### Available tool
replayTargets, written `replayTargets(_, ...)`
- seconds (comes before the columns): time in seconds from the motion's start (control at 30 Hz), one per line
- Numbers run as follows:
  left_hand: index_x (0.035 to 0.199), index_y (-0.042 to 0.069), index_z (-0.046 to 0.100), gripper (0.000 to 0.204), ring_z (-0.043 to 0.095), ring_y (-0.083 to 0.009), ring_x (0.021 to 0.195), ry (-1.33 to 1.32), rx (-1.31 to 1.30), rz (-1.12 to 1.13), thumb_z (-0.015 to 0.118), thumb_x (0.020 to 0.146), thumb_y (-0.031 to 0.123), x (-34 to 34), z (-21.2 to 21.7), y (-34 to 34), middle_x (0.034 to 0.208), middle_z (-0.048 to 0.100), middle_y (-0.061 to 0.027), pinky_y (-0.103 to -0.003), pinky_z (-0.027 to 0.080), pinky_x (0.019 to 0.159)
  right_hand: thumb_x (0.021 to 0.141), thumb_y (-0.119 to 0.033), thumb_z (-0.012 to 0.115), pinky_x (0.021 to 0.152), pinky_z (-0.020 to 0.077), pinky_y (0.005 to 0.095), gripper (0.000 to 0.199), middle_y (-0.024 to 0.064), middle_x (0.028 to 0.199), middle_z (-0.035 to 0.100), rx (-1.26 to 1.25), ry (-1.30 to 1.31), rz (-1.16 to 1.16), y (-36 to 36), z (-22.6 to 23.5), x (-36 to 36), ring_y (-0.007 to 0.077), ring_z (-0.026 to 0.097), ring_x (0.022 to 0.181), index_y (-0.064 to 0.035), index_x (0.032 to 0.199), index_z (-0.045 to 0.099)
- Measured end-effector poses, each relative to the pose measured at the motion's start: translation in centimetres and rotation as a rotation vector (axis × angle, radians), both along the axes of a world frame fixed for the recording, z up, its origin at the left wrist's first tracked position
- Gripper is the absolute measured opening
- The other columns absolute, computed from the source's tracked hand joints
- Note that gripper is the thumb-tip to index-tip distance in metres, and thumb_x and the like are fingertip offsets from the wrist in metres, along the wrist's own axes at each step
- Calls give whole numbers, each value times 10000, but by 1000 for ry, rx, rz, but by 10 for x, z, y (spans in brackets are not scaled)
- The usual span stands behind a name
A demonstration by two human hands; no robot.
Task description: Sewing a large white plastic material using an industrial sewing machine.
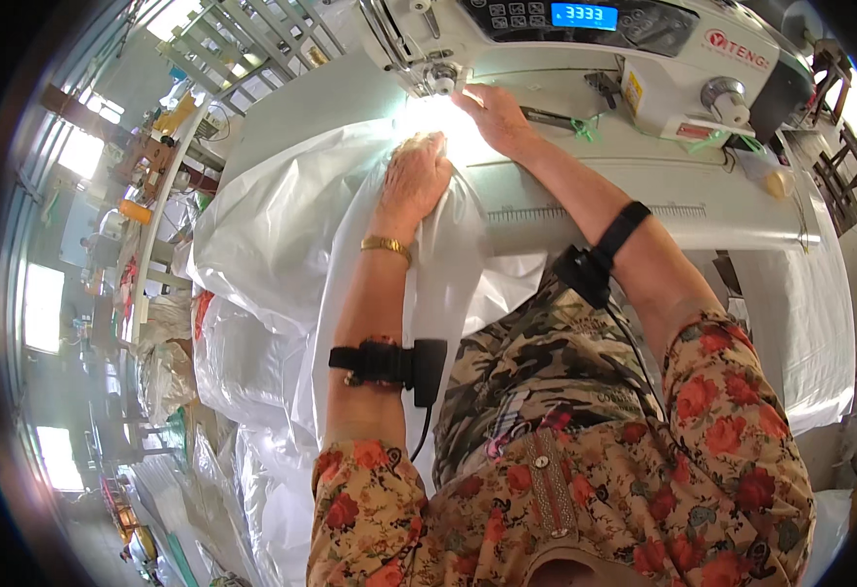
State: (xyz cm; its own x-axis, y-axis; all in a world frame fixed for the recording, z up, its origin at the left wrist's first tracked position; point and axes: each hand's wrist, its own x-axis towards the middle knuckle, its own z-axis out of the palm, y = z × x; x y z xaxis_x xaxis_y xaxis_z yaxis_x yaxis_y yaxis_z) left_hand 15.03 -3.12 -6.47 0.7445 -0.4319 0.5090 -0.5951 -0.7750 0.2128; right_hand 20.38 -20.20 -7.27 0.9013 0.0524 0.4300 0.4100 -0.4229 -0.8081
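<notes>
Machine bears red lettering, lit digits; left hand on white sheeting.

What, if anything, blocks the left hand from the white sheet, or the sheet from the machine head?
Nothing visible: the left hand rests directly on the white sheet. Toward the sewing machine head, glare washes out the view, so I can't tell there.

Rose-print sleeves, gold bracelet, black arm straps.
</notes>
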Motion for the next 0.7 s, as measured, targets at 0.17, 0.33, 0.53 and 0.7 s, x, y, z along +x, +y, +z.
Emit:
replayTargets(0.17, 1147, 5, 539, 369, 555, -347, 1076, 317, -285, 14, 548, 839, 209, -20, 9, 13, 1069, 600, -221, -432, 422, 940, 919, -440, 530, 879, 459, 421, 565, 265, 1036, 638, -272, -97, 2, 5, -2, -7, 400, 607, 984, 80, 1128, 596)
replayTargets(0.33, 1367, 40, 400, 581, 354, -372, 1323, 42, -273, -80, 634, 871, 230, -159, -37, 45, 1475, 304, -209, -468, 264, 1095, 947, -297, 512, 789, 485, 372, 384, 186, 956, 663, -21, -17, 177, -24, 2, -131, 342, 626, 883, 50, 1072, 619)
replayTargets(0.53, 1414, 14, 308, 723, 375, -395, 1285, 330, -188, 532, 670, 804, 153, -362, -138, 94, 1408, 367, -252, -461, 312, 1053, 934, -209, 544, 898, 470, 374, 346, 201, 1128, 608, -140, -105, 253, -28, -70, -234, 337, 577, 1041, 18, 1194, 567)
replayTargets(0.7, 1122, 27, 540, 350, 513, -366, 1115, 470, -329, 678, 668, 807, 112, -394, -231, 141, 1175, 569, -179, -414, 428, 914, 913, -375, 526, 1068, 297, 437, 562, 245, 1312, 469, -468, 156, -171, 11, -123, -186, 375, 408, 1247, 1, 1323, 442)
